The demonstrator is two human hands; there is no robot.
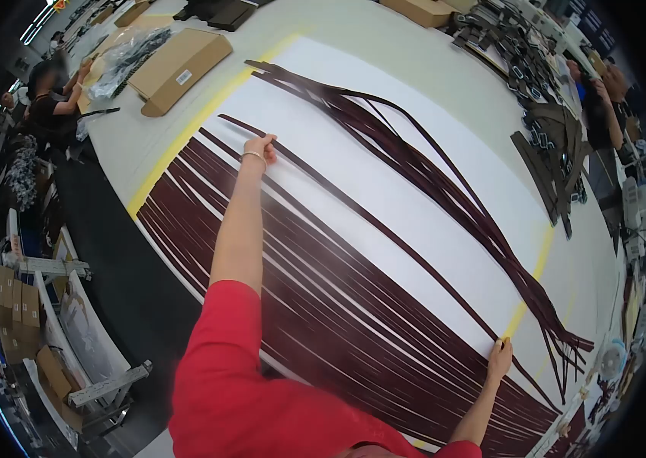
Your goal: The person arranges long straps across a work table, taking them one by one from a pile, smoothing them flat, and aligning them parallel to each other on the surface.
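One long dark maroon strip [384,221] runs between my two hands over a white sheet [315,160]. My left hand [262,148], with a bracelet at the wrist, is closed on the strip near its far left end. Toward the other end, my right hand [500,357] pinches the same strip close to a yellow tape line [525,309]. On my side of it, many similar maroon strips [300,298] lie side by side on the sheet. A loose bundle of maroon strips [414,168] lies across the far side of the sheet.
A brown cardboard box [185,70] and clear plastic bags [120,65] sit at the table's far left. Dark straps with buckles [548,145] are piled at the right. Other people work at both sides. A rack with small boxes [17,313] stands at lower left.
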